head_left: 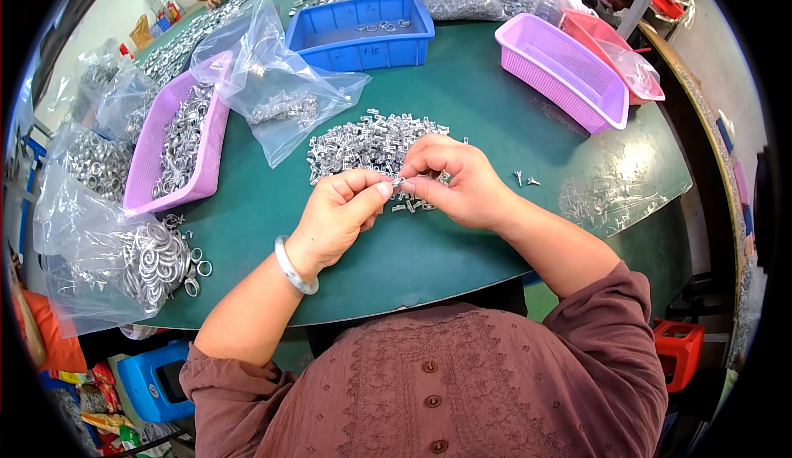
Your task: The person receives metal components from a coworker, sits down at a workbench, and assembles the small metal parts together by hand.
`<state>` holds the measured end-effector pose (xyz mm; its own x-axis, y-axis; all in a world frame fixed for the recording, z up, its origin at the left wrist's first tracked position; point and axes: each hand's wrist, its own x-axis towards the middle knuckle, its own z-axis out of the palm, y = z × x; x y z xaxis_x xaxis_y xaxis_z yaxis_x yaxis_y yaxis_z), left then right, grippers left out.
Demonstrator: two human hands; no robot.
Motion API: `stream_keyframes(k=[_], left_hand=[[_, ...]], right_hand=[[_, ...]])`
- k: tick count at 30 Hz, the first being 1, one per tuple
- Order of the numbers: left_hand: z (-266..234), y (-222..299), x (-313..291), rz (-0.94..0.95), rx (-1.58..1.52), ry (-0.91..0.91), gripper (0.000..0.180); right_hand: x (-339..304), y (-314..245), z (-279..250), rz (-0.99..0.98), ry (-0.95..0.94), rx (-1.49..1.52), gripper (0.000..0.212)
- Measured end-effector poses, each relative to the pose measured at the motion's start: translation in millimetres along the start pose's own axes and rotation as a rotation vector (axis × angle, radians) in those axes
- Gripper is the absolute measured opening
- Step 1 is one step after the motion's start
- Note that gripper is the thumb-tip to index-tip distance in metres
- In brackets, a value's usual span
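Green tabletop (462, 252) lies before us, with a blue tray (359, 58) beyond a loose heap of small silver-grey metal parts (355, 146). Over this heap's near side we hold one small metal piece (398, 181), bright, silvery and partly hidden in our grasp, its exact form too small to tell. In both our left hand (340, 209) and right hand (458, 179), thumb and forefinger pinch closed on it, the grips nearly meeting.

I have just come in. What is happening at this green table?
A person's left hand and right hand hold a small silvery part between their fingertips. A loose pile of small silvery pieces lies on the green table by the hands. A filled purple basket stands to the left; a blue bin stands beyond the pile.
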<state>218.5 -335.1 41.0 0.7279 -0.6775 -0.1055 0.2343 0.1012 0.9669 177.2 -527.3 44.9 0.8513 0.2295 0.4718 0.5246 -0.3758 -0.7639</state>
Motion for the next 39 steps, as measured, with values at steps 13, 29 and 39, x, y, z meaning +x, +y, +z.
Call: stream_keyframes(k=[13,29,39], left_hand=[[-7.1,0.8,5.7,-0.008,-0.230,0.075,0.007],[-6.7,0.8,6.1,-0.220,-0.063,0.038,0.009],[-3.8,-3.4,5.5,-0.160,0.023,0.025,0.013]], right_hand=[[-0.4,1.3,3.7,-0.164,-0.097,-0.336,0.013],[-2.6,2.9,8.8,-0.110,-0.108,-0.386,0.006],[-0.9,2.2,3.7,-0.080,-0.050,-0.250,0.004]])
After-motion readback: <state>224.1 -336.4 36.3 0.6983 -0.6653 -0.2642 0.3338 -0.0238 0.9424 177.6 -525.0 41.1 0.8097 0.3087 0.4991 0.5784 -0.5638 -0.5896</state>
